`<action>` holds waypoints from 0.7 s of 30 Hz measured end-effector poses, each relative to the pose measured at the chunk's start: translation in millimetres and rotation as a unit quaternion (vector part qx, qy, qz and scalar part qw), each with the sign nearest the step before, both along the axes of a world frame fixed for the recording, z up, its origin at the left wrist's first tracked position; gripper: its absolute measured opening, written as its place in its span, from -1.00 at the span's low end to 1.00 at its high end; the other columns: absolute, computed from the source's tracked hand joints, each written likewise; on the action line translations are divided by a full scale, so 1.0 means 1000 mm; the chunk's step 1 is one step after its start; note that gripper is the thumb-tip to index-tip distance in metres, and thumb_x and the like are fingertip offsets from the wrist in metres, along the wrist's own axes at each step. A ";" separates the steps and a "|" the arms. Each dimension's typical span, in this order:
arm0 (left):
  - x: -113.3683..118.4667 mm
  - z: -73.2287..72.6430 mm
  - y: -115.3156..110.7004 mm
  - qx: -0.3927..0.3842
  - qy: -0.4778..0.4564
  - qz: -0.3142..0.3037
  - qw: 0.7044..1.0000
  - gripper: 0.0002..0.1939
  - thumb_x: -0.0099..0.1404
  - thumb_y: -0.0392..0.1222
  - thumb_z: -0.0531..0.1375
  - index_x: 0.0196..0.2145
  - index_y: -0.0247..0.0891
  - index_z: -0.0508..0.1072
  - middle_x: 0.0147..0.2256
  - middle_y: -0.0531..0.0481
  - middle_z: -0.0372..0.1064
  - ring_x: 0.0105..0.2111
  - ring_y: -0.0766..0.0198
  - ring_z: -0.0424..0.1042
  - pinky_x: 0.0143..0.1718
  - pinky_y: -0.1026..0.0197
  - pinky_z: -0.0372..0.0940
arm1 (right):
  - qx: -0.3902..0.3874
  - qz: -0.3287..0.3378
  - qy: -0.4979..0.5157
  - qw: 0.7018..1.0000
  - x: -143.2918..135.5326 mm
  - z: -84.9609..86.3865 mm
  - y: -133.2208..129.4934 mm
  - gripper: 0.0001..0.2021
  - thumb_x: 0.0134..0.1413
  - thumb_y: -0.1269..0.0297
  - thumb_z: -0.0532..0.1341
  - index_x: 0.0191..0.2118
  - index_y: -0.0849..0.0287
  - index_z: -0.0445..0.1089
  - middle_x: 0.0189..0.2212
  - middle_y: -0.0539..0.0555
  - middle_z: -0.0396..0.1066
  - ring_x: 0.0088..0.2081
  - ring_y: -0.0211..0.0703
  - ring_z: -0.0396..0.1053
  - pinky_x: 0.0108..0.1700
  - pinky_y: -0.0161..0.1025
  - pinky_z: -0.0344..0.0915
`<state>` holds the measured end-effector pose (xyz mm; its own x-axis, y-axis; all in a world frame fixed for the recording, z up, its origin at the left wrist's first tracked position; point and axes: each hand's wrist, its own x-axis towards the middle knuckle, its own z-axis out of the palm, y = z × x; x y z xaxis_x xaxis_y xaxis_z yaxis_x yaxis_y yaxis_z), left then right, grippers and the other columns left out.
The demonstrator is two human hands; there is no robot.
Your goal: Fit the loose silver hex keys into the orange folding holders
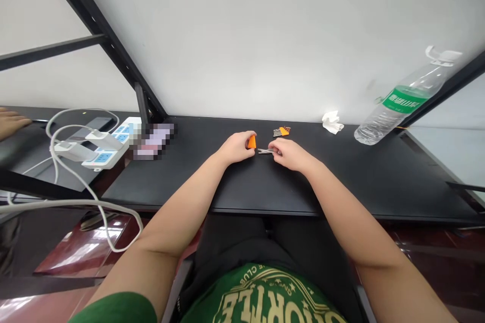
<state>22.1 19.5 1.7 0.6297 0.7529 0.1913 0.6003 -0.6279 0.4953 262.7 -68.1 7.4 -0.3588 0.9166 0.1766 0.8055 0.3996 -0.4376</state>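
Over the black tabletop point(265, 192), my left hand point(235, 148) pinches a small flat orange piece point(252, 142) between thumb and fingers. Facing it, my right hand point(287, 153) is closed on thin silver metal rods point(266, 151), whose tips point left toward the orange piece. A small gap separates the rods from that piece. Just beyond my right hand lies an orange holder point(282, 131) with a row of thin metal rods sticking out of it. The rods are too small for me to tell their exact kind.
A crumpled white tissue point(332, 122) and a large clear bottle point(401, 103) with a green label stand to the right. Leftward are a blurred-out flat object point(155, 140), a white power strip point(117, 142) with cables, a black metal frame point(102, 30), and another person's hand point(13, 122).
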 end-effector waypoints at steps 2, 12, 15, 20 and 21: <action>0.000 0.000 0.000 0.000 -0.001 -0.004 1.000 -0.40 0.13 -0.18 0.25 0.17 -0.17 0.47 -0.26 0.00 0.55 -0.27 0.13 0.54 -0.17 0.14 0.43 | 0.032 0.002 0.032 0.999 0.002 -0.001 0.002 -0.78 0.26 0.47 0.14 -0.09 0.15 0.48 -0.19 0.11 0.43 -0.23 -0.14 0.37 -0.13 -0.21 0.30; 0.000 -0.002 -0.001 -0.024 -0.040 -0.019 0.999 -0.45 0.13 -0.14 0.27 0.11 -0.21 0.50 -0.34 0.05 0.50 -0.36 0.22 0.47 -0.25 0.20 0.38 | 0.073 0.048 0.068 0.994 0.006 -0.006 0.003 -0.74 0.37 0.39 0.08 -0.09 0.10 0.54 -0.15 0.15 0.44 -0.15 -0.06 0.41 -0.04 -0.09 0.38; 0.002 -0.003 -0.002 -0.016 -0.037 -0.020 0.999 -0.47 0.14 -0.14 0.28 0.09 -0.22 0.50 -0.35 0.06 0.48 -0.37 0.23 0.46 -0.26 0.21 0.36 | 0.087 0.060 0.073 0.992 0.007 -0.007 0.003 -0.74 0.37 0.39 0.09 -0.10 0.10 0.54 -0.14 0.15 0.44 -0.15 -0.05 0.43 -0.06 -0.07 0.39; 0.013 -0.001 -0.013 0.047 -0.005 -0.040 0.998 -0.52 0.21 -0.11 0.29 0.10 -0.20 0.48 -0.28 0.01 0.53 -0.30 0.18 0.51 -0.21 0.18 0.36 | 0.004 0.007 0.169 0.986 -0.002 -0.012 0.007 -0.86 0.28 0.35 0.18 -0.20 0.11 0.51 -0.25 0.10 0.48 -0.24 -0.09 0.44 -0.14 -0.09 0.40; 0.016 0.000 -0.015 0.068 0.003 -0.053 0.996 -0.54 0.24 -0.10 0.28 0.10 -0.20 0.47 -0.23 -0.02 0.55 -0.25 0.15 0.53 -0.16 0.15 0.36 | -0.042 -0.011 0.216 0.975 -0.006 -0.014 0.008 -0.91 0.25 0.32 0.21 -0.22 0.12 0.48 -0.31 0.07 0.48 -0.30 -0.12 0.43 -0.20 -0.13 0.40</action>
